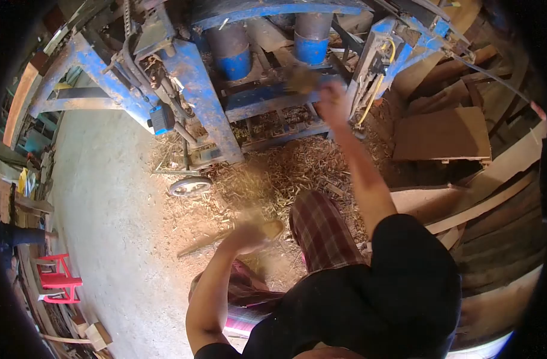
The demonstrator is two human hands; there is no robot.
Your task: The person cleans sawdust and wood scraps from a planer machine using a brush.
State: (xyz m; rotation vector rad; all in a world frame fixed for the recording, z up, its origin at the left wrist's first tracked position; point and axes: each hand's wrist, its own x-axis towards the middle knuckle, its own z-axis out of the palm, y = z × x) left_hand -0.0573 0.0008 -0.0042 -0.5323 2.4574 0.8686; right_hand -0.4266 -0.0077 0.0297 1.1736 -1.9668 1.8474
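Right hand [335, 102]: stretched out to the low part of the blue machine [203, 99]; the fingers are smeared by blur, so I cannot tell whether they are closed round the brown piece [301, 79] just beside them.
Left hand [245, 239]: low over the floor, near the plaid-covered knee [318, 224]; the pale piece [273, 228] shows at its fingertips — perhaps gripped, but the hold cannot be made out.
Step in hand: judging by the blur and haze, both hands are mid-stroke with their pieces, by the machine's base.
Next move: I would say it calls for a sure hold and room for the right knuckles beside the steel.
Shavings [279, 170]: heaped under and before the machine, hazy between the hands.
Wood strip [196, 245]: lying left of the left hand; its near end is lost behind hand and haze.
Wheel [190, 186]: beside the heap, by the machine's left leg.
Brown board [444, 136]: right of the right forearm, well apart.
Hard to see: the machine's upper part — cut off by the top edge; corners fall into black.
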